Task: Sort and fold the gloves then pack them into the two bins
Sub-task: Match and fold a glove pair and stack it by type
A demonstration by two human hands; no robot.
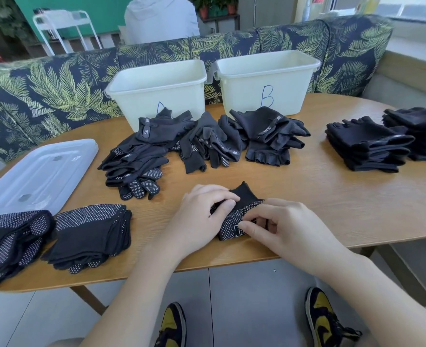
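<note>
A black dotted glove (234,221) lies folded near the table's front edge. My left hand (202,219) pinches its left side with curled fingers. My right hand (282,226) pinches its lower right part by the label. A loose heap of black gloves (199,144) lies in front of two white bins, bin A (157,91) on the left and bin B (267,81) on the right. Folded dotted gloves (91,234) are stacked at the front left, with another stack (9,241) at the table's left end. Folded fingerless gloves (367,146) are stacked at the right.
A clear plastic lid (36,171) lies at the left of the wooden table (332,209). A leaf-patterned sofa (56,86) runs behind the table, and a person in a grey hoodie (159,18) sits beyond it. My shoes (322,319) show below the table edge.
</note>
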